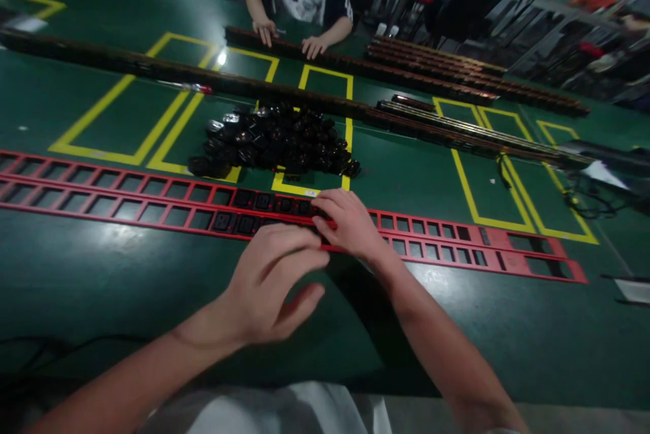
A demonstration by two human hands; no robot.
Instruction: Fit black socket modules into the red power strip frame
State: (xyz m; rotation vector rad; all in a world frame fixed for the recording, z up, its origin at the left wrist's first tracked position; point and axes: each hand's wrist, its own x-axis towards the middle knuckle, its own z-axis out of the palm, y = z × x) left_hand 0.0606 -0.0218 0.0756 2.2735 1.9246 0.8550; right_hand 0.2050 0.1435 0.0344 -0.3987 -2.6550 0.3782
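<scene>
Two long red strips (167, 209) with rows of rectangular openings lie side by side across the bench. Black power sockets (263, 202) fill several openings near the middle; the other openings are bare. My right hand (348, 221) is on the strips, its thumb and fingers bent around a black socket at the end of the filled part, mostly hidden by the fingers. Nearer to me, my left hand (277, 281) hovers with its thumb apart from the fingers and nothing in it; it covers part of the lower row. Beyond the strips lies a heap of loose black sockets (279, 139).
Yellow tape rectangles (464, 183) mark the green bench. Long dark rails (167, 72) run across it behind the heap, near a red-tipped tool (203, 89). Across the bench, a co-worker's hands (313, 47) rest at another rail. Black cables (583, 200) lie at right.
</scene>
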